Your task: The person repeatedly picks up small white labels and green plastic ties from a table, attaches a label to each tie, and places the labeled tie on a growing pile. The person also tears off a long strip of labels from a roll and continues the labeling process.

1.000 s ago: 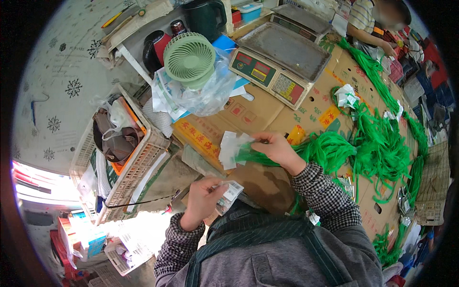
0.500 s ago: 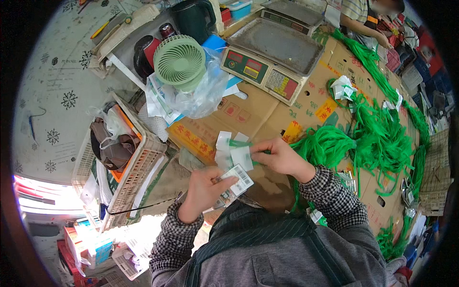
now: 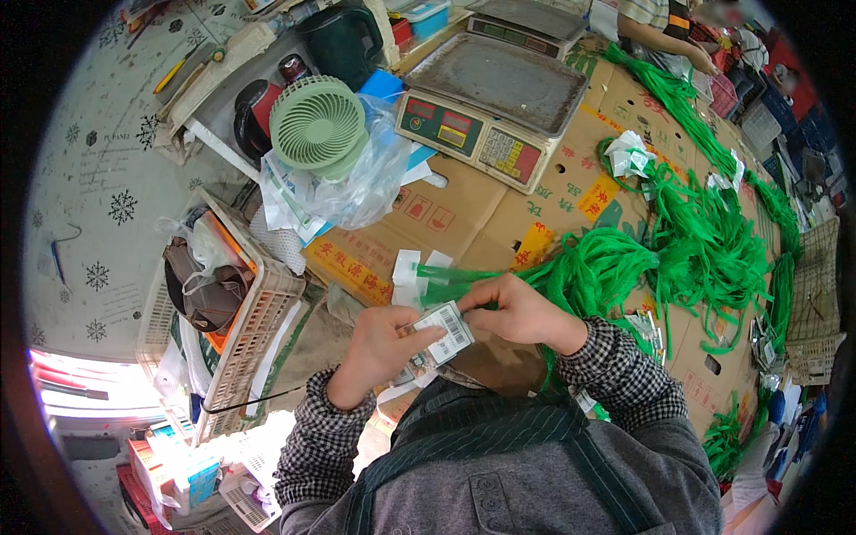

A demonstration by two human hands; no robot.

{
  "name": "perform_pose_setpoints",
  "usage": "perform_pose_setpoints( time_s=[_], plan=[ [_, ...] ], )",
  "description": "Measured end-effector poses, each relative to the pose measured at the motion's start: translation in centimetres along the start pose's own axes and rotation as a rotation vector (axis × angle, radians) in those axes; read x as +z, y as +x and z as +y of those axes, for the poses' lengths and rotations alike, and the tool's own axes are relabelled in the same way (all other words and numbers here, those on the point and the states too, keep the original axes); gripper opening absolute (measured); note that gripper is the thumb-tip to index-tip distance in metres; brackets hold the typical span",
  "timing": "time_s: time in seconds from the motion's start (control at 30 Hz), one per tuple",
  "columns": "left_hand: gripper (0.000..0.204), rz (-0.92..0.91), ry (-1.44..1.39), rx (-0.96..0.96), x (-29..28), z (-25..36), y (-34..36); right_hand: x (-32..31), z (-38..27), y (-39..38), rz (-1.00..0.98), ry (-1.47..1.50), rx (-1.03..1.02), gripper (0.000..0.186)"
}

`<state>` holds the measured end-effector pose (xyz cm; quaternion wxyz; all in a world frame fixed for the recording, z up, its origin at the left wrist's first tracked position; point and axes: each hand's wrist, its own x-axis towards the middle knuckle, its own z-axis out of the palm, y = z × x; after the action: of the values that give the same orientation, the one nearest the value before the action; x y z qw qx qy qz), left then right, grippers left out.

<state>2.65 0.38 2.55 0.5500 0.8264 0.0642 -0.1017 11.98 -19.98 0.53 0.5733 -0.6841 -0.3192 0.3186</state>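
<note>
My left hand (image 3: 379, 348) is closed on a small stack of printed barcode labels (image 3: 446, 332), its thumb lying across the top one. Close beside the stack's upper right corner, my right hand (image 3: 517, 312) has its fingers pinched together. Whatever is between those fingertips, if anything, is hidden. Just beyond both hands, white paper tags (image 3: 407, 278) lie at the end of a strip of green mesh netting (image 3: 446, 282). The netting runs rightward behind my right hand into a bundle of green mesh bags (image 3: 597, 267).
More green netting (image 3: 709, 250) with white tags covers the right of the cardboard-topped table (image 3: 473, 201). A weighing scale (image 3: 490, 107) and a green fan (image 3: 318, 125) stand at the back. Left is a plastic crate (image 3: 259, 330) with a bag. Another person's arm (image 3: 673, 45) shows far right.
My right hand has let go of a white tag and come down to the labels' corner. The tag now lies beyond my hands with the netting. The view has shifted slightly.
</note>
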Motion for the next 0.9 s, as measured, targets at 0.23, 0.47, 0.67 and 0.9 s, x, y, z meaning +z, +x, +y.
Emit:
perform_pose_setpoints(
  time_s=[0.23, 0.47, 0.67, 0.9],
  plan=[
    [0.028, -0.038, 0.088, 0.018, -0.2, -0.8, 0.4, 0.5, -0.2, 0.0, -0.036, 0.022, -0.067, 0.014],
    [0.027, 0.264, -0.158, -0.144, -2.0, -2.5, -0.4, -2.8, 1.5, -0.1, -0.017, 0.427, 0.261, 0.014],
    [0.02, -0.024, -0.44, -0.04, -3.4, -3.1, -2.7, -1.6, 0.9, -1.1, 0.21, 0.175, 0.151, 0.011],
    [0.032, 0.058, -0.372, 0.055, 1.9, -0.4, -2.3, 0.4, -1.0, -1.5, 0.143, 0.101, 0.004, 0.012]
  ],
)
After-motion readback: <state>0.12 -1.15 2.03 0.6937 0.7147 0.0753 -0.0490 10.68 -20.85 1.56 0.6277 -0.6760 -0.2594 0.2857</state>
